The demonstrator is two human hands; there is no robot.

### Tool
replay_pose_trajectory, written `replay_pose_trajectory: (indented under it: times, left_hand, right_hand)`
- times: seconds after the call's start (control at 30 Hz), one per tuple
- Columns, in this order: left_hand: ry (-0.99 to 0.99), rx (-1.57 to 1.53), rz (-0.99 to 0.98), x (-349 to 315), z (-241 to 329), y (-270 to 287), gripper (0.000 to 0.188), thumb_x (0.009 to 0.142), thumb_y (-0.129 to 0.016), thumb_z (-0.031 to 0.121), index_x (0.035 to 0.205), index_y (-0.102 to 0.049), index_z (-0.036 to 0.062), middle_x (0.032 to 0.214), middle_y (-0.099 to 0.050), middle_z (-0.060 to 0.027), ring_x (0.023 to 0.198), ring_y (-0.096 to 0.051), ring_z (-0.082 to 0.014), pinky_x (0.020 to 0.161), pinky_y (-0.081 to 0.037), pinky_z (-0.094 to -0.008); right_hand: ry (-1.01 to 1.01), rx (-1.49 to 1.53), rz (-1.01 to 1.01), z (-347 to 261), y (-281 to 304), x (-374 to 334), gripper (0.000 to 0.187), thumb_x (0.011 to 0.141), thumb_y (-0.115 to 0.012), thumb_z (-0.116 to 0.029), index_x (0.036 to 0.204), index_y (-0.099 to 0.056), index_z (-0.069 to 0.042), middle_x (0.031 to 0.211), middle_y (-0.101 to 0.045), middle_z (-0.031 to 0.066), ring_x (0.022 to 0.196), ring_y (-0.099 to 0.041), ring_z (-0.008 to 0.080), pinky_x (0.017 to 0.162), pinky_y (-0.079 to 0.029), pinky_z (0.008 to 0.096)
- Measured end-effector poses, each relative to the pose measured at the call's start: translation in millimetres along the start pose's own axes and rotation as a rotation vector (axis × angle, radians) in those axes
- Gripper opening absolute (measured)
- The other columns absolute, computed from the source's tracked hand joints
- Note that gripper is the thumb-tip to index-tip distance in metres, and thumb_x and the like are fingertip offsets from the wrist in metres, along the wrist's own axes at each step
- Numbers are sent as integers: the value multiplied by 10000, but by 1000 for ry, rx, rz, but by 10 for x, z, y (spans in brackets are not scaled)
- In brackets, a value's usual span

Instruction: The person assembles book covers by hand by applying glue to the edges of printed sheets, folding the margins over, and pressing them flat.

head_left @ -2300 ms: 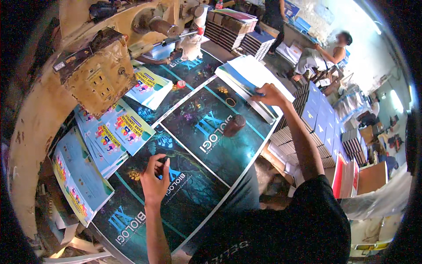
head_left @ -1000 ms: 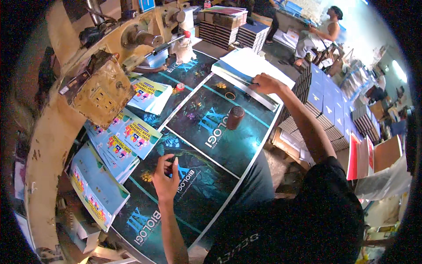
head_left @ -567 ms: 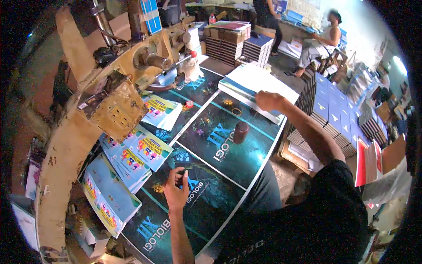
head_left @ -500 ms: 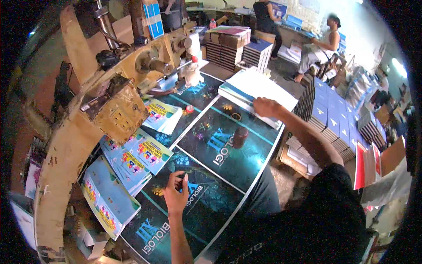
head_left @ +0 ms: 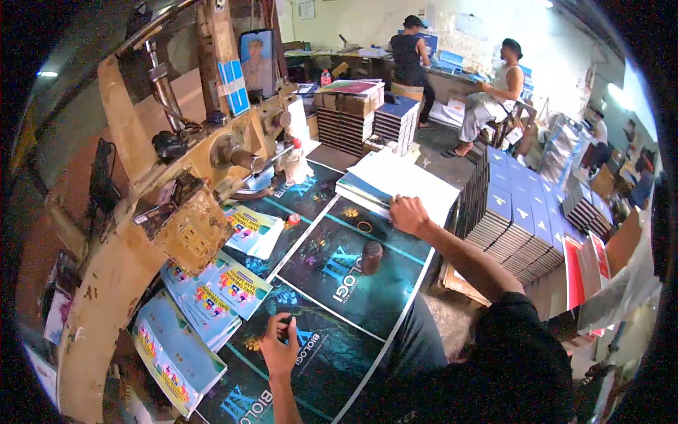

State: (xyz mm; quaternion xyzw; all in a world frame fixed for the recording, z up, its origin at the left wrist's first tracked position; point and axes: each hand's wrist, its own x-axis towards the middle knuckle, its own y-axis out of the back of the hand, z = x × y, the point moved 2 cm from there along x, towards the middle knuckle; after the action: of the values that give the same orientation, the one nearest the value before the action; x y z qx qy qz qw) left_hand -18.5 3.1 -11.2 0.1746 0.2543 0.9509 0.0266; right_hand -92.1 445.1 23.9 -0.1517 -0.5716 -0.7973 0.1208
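Observation:
My left hand (head_left: 281, 344) hovers over the dark teal printed cover sheets (head_left: 318, 265) on the table. Its fingers are curled, thumb and forefinger close together, with a small dark thing at their tips that I cannot make out. At the far right of the table, my right hand (head_left: 409, 214) is closed at the near edge of a stack of white paper (head_left: 406, 177) with a blue strip along its left side. Its fingertips are hidden. Between the hands stands a brown cylindrical block (head_left: 372, 257), and beyond it lies a tan ring (head_left: 364, 227).
A worn cream-coloured machine (head_left: 191, 222) flanks the table's left side. Colourful booklets (head_left: 215, 290) lie in piles beside it. To the right rise tall stacks of blue books (head_left: 512, 191). More book stacks (head_left: 346, 124) stand behind the table. Two people (head_left: 409, 56) work at the back wall.
The view has tilted up, showing more of the back wall. Both hands keep nearly the same places relative to the table, the right one still at the paper stack.

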Motion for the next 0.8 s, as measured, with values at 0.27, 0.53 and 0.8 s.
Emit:
replay_pose_trajectory:
  times: [0.27,0.53,0.8]
  left_hand:
    - [-62,2,38,-28,48,93,151,886,-710,117,1014,-655,59,659,-611,-44,554,-581,-124,525,-459,-270]
    - [-96,-11,12,38,76,57,169,878,-706,80,1029,-632,63,682,-625,-54,549,-601,-127,527,-470,-274]
    - [-157,74,36,69,221,18,167,871,-722,83,1018,-648,55,697,-636,-56,584,-611,-110,537,-476,-258]
  right_hand:
    - [-47,95,-47,-20,23,-6,275,867,-561,-195,1047,-621,3,994,-667,156,932,-684,290,694,-544,457]
    - [-254,169,-69,573,187,252,279,916,-538,-243,921,-674,0,840,-704,224,759,-703,391,683,-553,537]
    - [-222,321,509,1121,2374,105,315,1008,-485,-273,1072,-679,-32,887,-676,260,875,-664,440,766,-528,504]
